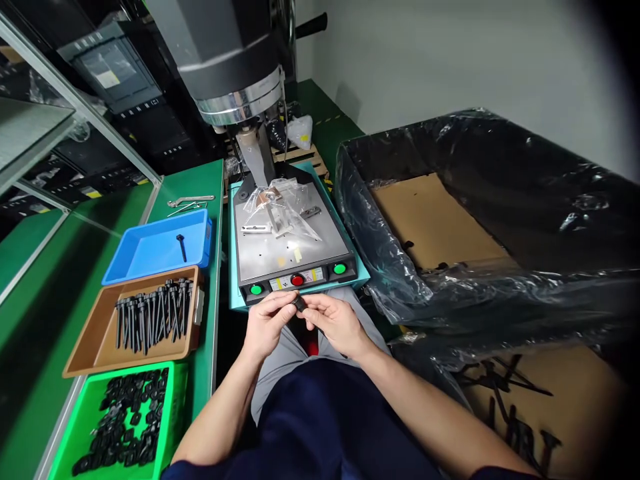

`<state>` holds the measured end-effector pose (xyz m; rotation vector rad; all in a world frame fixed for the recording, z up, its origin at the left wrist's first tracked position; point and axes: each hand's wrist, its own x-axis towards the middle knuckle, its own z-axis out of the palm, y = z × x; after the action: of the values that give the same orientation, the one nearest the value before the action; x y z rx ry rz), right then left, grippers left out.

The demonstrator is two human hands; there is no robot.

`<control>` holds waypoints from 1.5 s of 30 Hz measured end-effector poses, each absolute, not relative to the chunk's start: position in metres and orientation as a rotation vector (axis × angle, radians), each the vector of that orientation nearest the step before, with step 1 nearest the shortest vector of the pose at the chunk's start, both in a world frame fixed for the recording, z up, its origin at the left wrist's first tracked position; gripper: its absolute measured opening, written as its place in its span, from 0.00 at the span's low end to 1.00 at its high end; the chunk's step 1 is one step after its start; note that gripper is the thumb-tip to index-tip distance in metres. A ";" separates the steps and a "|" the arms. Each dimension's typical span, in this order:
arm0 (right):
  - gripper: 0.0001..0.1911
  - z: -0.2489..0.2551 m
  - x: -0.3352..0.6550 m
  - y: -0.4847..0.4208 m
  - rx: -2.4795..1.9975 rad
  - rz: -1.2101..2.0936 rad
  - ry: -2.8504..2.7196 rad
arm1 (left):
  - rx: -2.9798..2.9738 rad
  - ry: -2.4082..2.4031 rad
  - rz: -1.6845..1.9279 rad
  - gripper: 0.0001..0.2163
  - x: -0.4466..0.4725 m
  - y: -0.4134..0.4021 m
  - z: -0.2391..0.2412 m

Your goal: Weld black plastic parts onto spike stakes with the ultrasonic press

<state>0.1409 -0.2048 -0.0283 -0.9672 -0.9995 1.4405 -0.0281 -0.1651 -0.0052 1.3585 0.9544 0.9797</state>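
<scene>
My left hand (270,322) and my right hand (337,325) meet above my lap, just in front of the press. Between their fingertips is a small black plastic part (299,304), pinched from both sides. Fingers cover much of it, so its full shape is hidden. Right behind the hands lies the front panel of the press base (320,273), with two green buttons and a red button (297,280). On its metal plate a clear plastic bag (300,200) covers a fixture, under the press head (240,93).
To the left stand a blue tray (145,248) with one black bolt-like piece (181,247), a brown tray (85,353) of several such pieces, and a green bin (180,400) of small black parts. Wrenches (190,201) lie behind. A plastic-lined box (440,220) stands right.
</scene>
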 end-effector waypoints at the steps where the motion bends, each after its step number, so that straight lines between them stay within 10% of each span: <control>1: 0.16 -0.029 0.141 -0.205 -0.988 1.408 -1.012 | 1.437 0.974 0.989 0.10 -0.027 -0.167 -0.005; 17: 0.22 -0.044 0.142 -0.160 -0.962 1.693 -0.896 | 1.611 1.020 0.995 0.12 -0.022 -0.138 -0.025; 26: 0.23 -0.042 0.131 -0.125 -1.040 1.761 -0.725 | 1.181 1.342 1.302 0.29 -0.039 0.006 -0.043; 36: 0.19 -0.064 0.078 -0.075 -1.012 1.846 -0.779 | 0.989 0.929 1.019 0.17 -0.029 0.022 -0.006; 45: 0.14 -0.053 0.086 0.001 -1.033 1.252 -0.942 | 0.698 0.790 0.943 0.13 -0.025 0.016 0.006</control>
<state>0.0856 0.0013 -0.0531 -1.0327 -0.9415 1.2523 -0.0254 0.0164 0.0060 0.6983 0.7905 0.9426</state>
